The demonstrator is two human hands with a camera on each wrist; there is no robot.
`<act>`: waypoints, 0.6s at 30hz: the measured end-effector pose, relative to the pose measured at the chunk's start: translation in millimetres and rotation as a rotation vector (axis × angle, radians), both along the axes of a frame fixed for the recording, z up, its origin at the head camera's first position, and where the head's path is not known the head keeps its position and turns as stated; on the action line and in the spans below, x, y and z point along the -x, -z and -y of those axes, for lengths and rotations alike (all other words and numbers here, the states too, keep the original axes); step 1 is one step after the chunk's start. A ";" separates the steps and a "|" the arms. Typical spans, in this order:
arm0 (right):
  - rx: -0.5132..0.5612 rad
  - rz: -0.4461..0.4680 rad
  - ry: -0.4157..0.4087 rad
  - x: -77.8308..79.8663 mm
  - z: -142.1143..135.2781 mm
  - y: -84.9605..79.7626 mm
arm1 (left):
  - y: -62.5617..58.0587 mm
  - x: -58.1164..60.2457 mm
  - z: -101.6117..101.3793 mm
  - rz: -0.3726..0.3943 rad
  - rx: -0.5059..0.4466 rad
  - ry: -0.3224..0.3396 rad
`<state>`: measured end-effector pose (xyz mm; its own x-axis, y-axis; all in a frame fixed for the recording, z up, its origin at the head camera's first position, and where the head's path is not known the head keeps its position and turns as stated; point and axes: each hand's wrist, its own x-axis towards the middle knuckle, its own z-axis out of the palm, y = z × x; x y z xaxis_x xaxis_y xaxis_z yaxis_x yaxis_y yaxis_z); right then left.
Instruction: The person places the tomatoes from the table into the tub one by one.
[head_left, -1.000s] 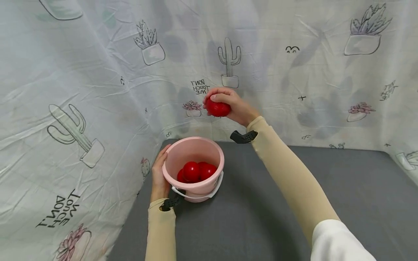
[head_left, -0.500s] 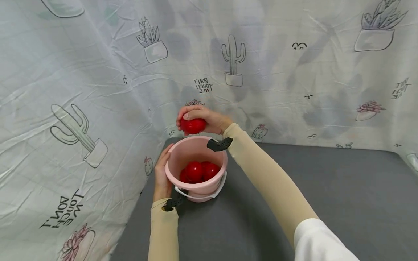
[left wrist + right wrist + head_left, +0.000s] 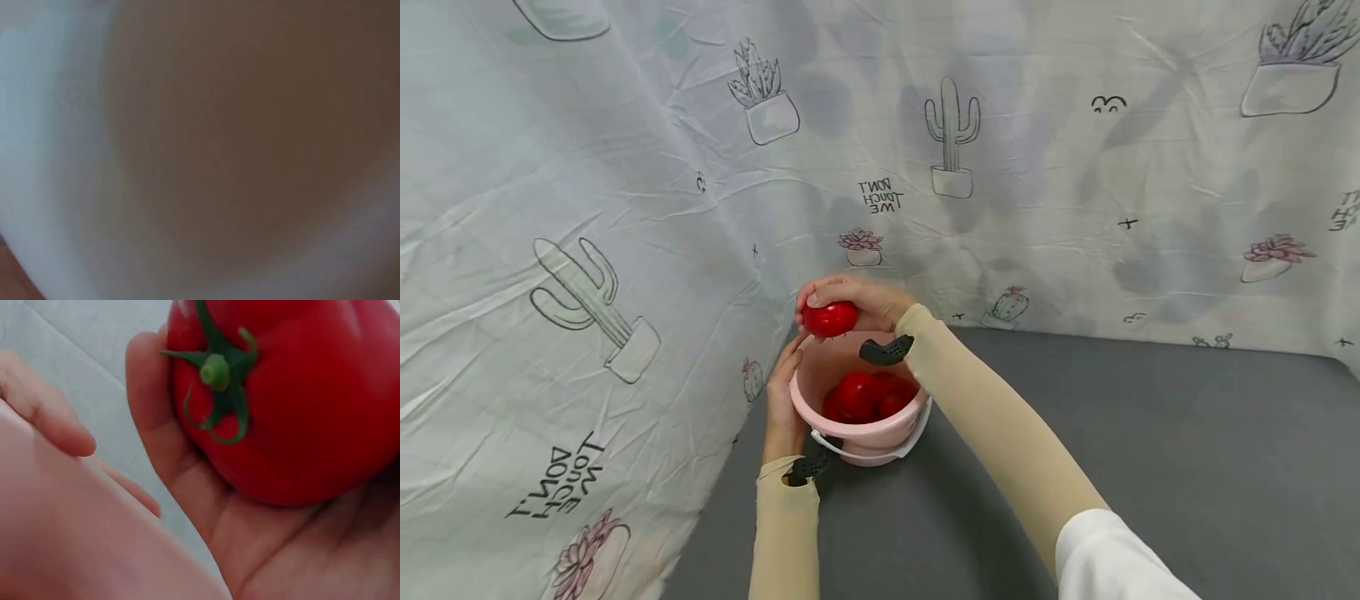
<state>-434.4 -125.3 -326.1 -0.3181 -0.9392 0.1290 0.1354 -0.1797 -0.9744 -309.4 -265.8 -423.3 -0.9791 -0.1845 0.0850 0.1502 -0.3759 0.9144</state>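
A pink bucket (image 3: 865, 432) with a white handle (image 3: 880, 457) stands on the grey table. Inside it lie several red tomatoes (image 3: 857, 397), partly overlapping one another. My left hand (image 3: 783, 408) holds the bucket by its left side, fingers at the rim. Over the far left part of the rim, my right hand (image 3: 850, 298) grips another tomato (image 3: 831, 319), thumb on top and fingers curled round its far side. In the right wrist view this tomato (image 3: 300, 406) shows its green stem and leaves (image 3: 215, 374). The left wrist view is filled by the blurred, pale bucket wall (image 3: 75, 187).
The grey table (image 3: 1150, 467) stretches to the right of the bucket. A whitish curtain (image 3: 1045, 167) printed with cacti and potted plants hangs behind and along the left, close to the bucket.
My right hand has carried its tomato down and to the left, from above the table's back edge to over the bucket. The left hand keeps its hold on the bucket.
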 end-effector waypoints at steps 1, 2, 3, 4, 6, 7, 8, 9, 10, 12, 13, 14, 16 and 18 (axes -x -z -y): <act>-0.003 0.003 0.003 -0.2 0.4 2.1 | 0.5 0.1 -0.7 0.001 0.000 -0.001; -0.004 0.004 0.005 0.0 0.6 4.1 | 1.0 0.1 -1.2 0.003 0.003 -0.002; -0.004 0.005 0.008 0.3 0.8 5.9 | 1.0 0.2 -1.7 0.003 0.004 -0.002; -0.006 0.002 0.011 0.6 1.2 7.4 | 0.9 0.2 -2.1 0.004 0.004 -0.004; -0.021 -0.013 0.016 0.9 1.8 9.2 | 0.4 0.6 -2.5 0.005 0.005 -0.010; -0.036 -0.021 0.016 1.3 2.1 9.8 | -0.2 0.9 -2.8 0.001 -0.001 -0.012; -0.056 -0.033 0.014 1.4 2.5 10.4 | -0.5 1.3 -2.8 0.002 -0.005 -0.015; -0.080 -0.046 0.011 1.3 2.8 10.8 | -0.9 1.5 -2.7 0.000 -0.007 -0.019; -0.106 -0.055 0.004 1.1 3.1 11.3 | -1.0 1.8 -2.6 -0.001 -0.006 -0.020; -0.170 -0.074 -0.007 0.4 3.3 12.2 | -1.0 2.4 -2.2 -0.010 -0.003 -0.012; -0.203 -0.088 -0.013 -0.1 3.3 12.6 | -0.8 2.4 -1.9 -0.011 0.001 -0.009; -0.233 -0.108 -0.020 -0.6 3.7 13.2 | -0.5 2.4 -1.6 -0.016 0.000 -0.004; -0.284 -0.157 -0.037 -1.6 4.7 14.6 | 0.3 2.1 -1.0 -0.027 -0.003 0.005; -0.325 -0.212 -0.048 -2.3 6.2 16.0 | 0.7 1.9 -0.4 -0.036 -0.007 0.011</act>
